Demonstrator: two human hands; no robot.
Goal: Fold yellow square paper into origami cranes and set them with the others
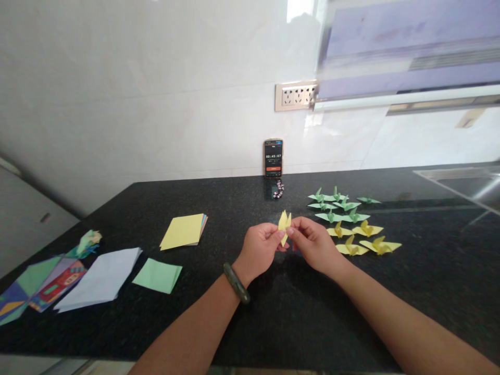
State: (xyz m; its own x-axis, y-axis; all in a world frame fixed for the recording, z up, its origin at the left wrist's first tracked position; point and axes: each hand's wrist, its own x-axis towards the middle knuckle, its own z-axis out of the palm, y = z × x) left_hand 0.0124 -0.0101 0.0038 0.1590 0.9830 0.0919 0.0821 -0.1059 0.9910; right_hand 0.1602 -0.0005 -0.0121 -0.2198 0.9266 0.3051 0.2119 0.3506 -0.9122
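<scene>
Between my two hands, a partly folded yellow origami crane [284,223] is held upright above the dark countertop, two narrow points sticking up. My left hand [261,247], with a dark green bangle on the wrist, pinches its left side. The thumb and fingers of my right hand [314,244] grip its right side. Close by on the right stand finished paper cranes in rows: several yellow cranes [366,228] in front and several green cranes [330,216] behind them. Fingers cover the lower part of the folded paper.
A phone [273,158] showing a timer leans on the wall, a beaded strap [278,189] before it. To the left lie a yellow paper stack [183,232], a green sheet [158,275], white sheets [101,278] and colourful packaging [58,286]. A sink [464,182] is at far right.
</scene>
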